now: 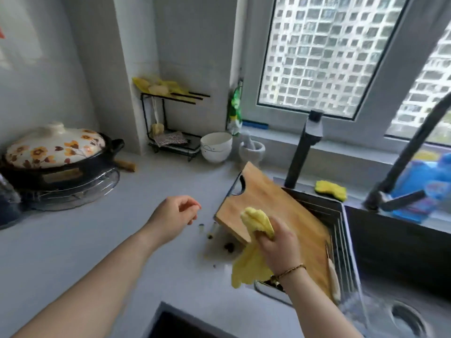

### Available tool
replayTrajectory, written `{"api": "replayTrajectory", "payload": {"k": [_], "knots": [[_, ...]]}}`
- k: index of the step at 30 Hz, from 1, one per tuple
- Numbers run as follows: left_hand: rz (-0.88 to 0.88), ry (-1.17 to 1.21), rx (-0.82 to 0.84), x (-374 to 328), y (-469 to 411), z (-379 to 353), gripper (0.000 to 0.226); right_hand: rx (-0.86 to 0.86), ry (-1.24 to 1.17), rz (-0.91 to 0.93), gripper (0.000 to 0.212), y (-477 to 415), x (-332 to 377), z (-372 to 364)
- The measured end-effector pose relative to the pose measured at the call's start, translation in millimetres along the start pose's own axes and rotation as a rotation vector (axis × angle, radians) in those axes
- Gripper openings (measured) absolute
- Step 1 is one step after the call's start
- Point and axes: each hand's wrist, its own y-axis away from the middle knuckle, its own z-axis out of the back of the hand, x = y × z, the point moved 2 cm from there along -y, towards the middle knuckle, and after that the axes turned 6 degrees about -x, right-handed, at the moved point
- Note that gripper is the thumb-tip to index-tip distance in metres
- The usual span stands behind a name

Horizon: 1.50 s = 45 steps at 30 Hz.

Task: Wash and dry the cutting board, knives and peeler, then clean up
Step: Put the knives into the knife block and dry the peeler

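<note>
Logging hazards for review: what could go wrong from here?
The cutting board lies tilted across the sink rack. The left hand is off it, so the right hand pushing the yellow cloth may shift it. The cloth's loose end hangs near scraps and may smear them.

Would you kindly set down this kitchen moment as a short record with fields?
cutting board: wooden, partly over the counter, partly over the sink rack
left hand: over the counter, fingers loosely curled, holds nothing
right hand: grips the yellow cloth on the cutting board
scraps: dark bits on the counter beside the cutting board's near corner
sponge: yellow, behind the sink rack
</note>
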Motion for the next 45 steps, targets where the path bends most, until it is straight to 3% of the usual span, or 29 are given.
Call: {"api": "replayTrajectory", "payload": {"k": [8, 11, 14, 17, 26, 34, 40, 45], "knots": [[-0.046, -0.238, 0.543, -69.1, 2.8, -221.3, 0.016, -0.224, 0.078, -0.237, 0.013, 0.0, -134.0, 152.1], [0.023, -0.326, 0.668, -74.9, 16.2, -276.0, 0.026, -0.282, 0.049, -0.342, 0.012, 6.1, -169.8, 181.2], [0.096, -0.427, 0.754, -71.9, 19.6, -317.3, 0.021, -0.318, 0.005, -0.425, 0.019, 11.5, -196.5, 194.0], [0.093, -0.566, 0.74, -67.3, 15.7, -344.3, 0.017, -0.334, 0.005, -0.524, 0.017, 14.0, -214.9, 195.8], [-0.09, -0.963, 0.881, -71.6, -3.8, -388.0, 0.059, -0.339, 0.047, -0.6, 0.016, 18.4, -231.1, 206.2], [-0.282, -1.083, 0.919, -69.5, -4.4, -392.9, 0.071, -0.295, 0.011, -0.601, 0.011, 10.9, -237.2, 199.6], [-0.426, -1.094, 0.736, -61.8, 7.5, -393.5, 0.072, -0.289, 0.028, -0.614, 0.014, 9.9, -241.1, 195.9], [-0.311, -1.06, 0.737, -62.4, 12.7, -395.3, 0.062, -0.278, 0.039, -0.622, 0.017, 12.9, -243.5, 192.8]]}}
